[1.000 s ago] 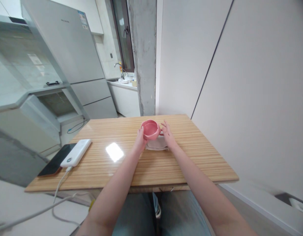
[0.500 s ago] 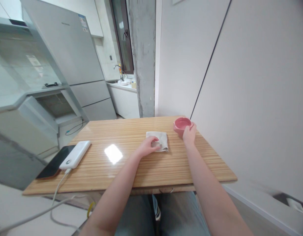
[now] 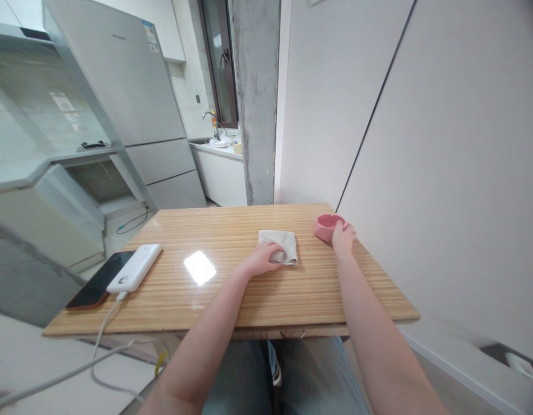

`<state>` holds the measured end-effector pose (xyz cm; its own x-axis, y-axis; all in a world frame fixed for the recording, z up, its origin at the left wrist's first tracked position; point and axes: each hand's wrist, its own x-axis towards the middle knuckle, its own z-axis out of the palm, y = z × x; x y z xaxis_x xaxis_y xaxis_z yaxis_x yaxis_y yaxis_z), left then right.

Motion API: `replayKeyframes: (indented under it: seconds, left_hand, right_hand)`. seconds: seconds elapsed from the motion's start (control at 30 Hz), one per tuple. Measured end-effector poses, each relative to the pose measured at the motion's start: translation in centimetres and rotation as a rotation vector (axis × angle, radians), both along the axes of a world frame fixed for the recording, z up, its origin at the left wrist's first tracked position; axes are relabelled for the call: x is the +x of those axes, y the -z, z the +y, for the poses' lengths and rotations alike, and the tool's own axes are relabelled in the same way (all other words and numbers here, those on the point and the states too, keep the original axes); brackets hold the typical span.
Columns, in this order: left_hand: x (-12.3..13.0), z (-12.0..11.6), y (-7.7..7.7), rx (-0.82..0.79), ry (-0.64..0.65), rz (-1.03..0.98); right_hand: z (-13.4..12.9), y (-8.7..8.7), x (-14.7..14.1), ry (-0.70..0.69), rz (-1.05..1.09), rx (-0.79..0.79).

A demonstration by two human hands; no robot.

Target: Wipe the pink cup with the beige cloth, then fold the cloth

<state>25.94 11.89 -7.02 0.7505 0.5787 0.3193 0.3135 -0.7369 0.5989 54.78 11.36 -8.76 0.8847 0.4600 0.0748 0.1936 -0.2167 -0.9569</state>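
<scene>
A folded pale grey cloth [image 3: 278,237] lies flat on the wood-grain table [image 3: 162,305], right of its middle. My left hand [image 3: 265,259] rests on the cloth's left lower part, its fingers curved and apart over the fabric. Near the table's right back edge is a pink bowl [image 3: 323,229] with a wavy rim. My right hand [image 3: 343,236] grips the bowl's right side, thumb at the rim; the fingers behind it are partly hidden.
On the table's left side a white power bank [image 3: 136,268] with a plugged-in cable [image 3: 102,328] lies partly over a dark phone [image 3: 96,285]. A white wall [image 3: 443,173] rises along the right. Beyond the table stands a fridge [image 3: 119,80].
My right hand has moved the pink bowl a little to the right, and the bowl now looks more level. My left hand has settled lower onto the cloth.
</scene>
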Motion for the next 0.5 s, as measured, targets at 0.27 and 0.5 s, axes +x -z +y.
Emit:
replayKeyframes:
  seconds: [0.27,0.5]
  left_hand:
    - [0.3,-0.2,-0.2,-0.033,-0.054,0.015]
    - [0.7,-0.1,-0.5,-0.095,-0.186,-0.019]
  right_hand:
    - [0.1,0.4,-0.5,-0.186,-0.177,-0.019]
    - [-0.9,-0.4,-0.9,-0.129,-0.264,-0.271]
